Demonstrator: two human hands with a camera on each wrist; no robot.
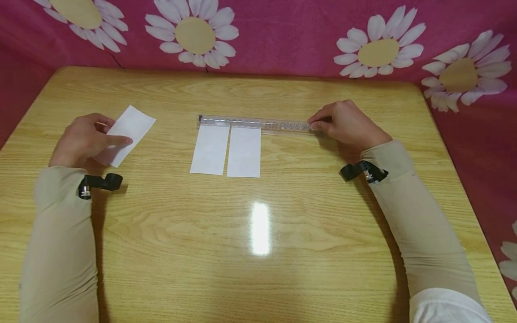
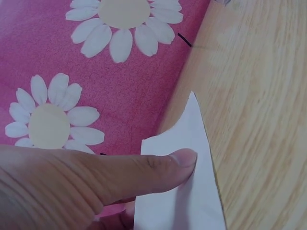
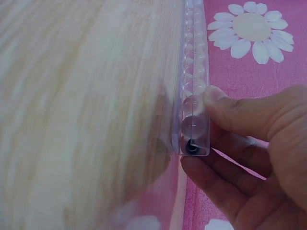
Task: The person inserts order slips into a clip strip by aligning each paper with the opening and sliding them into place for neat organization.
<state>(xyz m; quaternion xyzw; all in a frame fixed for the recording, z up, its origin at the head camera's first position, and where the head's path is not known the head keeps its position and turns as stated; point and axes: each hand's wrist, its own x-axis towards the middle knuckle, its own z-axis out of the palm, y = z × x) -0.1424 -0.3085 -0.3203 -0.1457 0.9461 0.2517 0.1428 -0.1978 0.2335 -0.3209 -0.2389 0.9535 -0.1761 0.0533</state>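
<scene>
My left hand [image 1: 85, 139] pinches a white paper slip [image 1: 132, 125] at the left of the table, thumb on top. In the left wrist view the slip [image 2: 192, 124] is bent, its far corner pointing up. My right hand [image 1: 347, 123] grips the right end of a clear plastic ticket rail [image 1: 278, 126] between thumb and fingers. Through the rail [image 3: 195, 72] a row of clear balls shows, with a dark plug at the near end. Two white slips, a left one [image 1: 209, 150] and a right one [image 1: 244, 152], extend side by side from the rail's front edge at its left half.
Everything lies on a wood-grain table [image 1: 181, 269]. Behind it and at its sides hangs a magenta cloth [image 1: 282, 36] with large white flowers. A bright light reflection [image 1: 260, 229] shows on the tabletop in front of the slips. Each sleeved wrist carries a small black camera mount [image 1: 101, 183].
</scene>
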